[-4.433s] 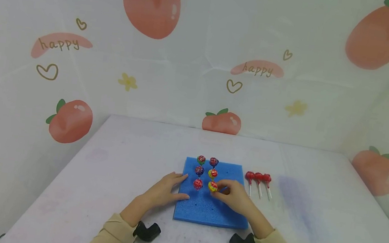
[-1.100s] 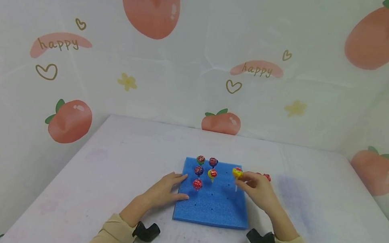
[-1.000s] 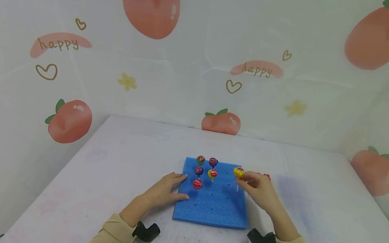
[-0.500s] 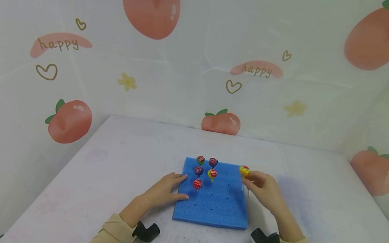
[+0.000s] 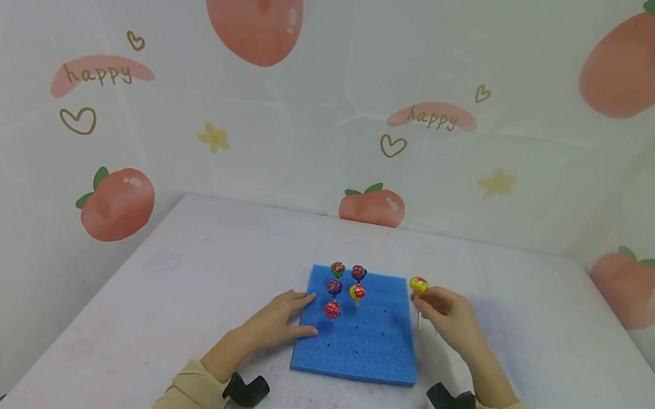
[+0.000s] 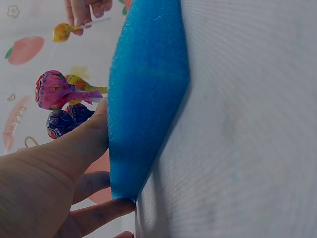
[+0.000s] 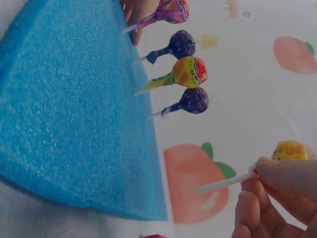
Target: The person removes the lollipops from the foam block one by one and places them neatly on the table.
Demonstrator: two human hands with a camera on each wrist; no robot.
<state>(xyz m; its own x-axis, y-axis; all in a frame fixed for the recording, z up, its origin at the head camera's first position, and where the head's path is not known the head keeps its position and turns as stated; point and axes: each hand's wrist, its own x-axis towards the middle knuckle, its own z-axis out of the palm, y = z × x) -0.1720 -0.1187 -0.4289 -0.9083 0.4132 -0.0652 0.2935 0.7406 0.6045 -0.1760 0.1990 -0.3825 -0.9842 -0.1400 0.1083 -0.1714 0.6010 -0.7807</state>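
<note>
My right hand (image 5: 451, 319) pinches a lollipop in a yellow wrapper (image 5: 418, 284) by the top of its white stick. It hangs just past the right edge of a blue foam board (image 5: 354, 361), head up and stick down. In the right wrist view the stick (image 7: 218, 184) is free at its lower end. My left hand (image 5: 273, 320) rests with spread fingers against the board's left edge. Several wrapped lollipops stand in the board in two columns, among them a pink-red one (image 5: 332, 310), a yellow one (image 5: 357, 292) and a dark purple one (image 5: 358, 273).
Small holes dot the bare right and front parts of the board. The red lollipops right of it are mostly hidden behind my right hand; a stick tip shows below. Behind the white table (image 5: 225, 240) hangs a fruit-printed cloth (image 5: 340, 97).
The yellow lollipop at the front of the right column has come out of the board. My right hand has carried it right and back, past the edge. The left hand has stayed put.
</note>
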